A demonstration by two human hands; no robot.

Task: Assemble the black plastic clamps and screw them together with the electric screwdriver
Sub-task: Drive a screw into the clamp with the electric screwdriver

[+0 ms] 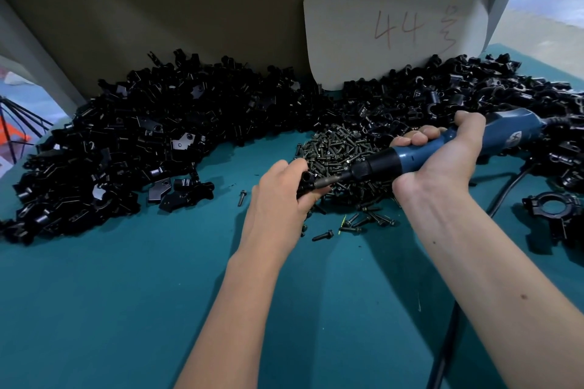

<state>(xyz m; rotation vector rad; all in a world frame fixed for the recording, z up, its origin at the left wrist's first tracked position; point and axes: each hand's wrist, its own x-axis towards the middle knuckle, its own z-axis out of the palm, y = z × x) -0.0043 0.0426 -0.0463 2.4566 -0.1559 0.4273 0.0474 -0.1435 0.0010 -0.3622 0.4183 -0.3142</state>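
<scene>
My left hand grips a black plastic clamp just above the teal table, mostly hidden by the fingers. My right hand is wrapped around the blue electric screwdriver, held almost level. Its bit points left and meets the clamp at my left hand. Directly behind the two hands lies a heap of dark screws.
A large pile of black clamp parts curves along the back from left to right. An assembled clamp lies at the right edge. Loose screws dot the teal table. The screwdriver's cord trails right; a white card leans behind.
</scene>
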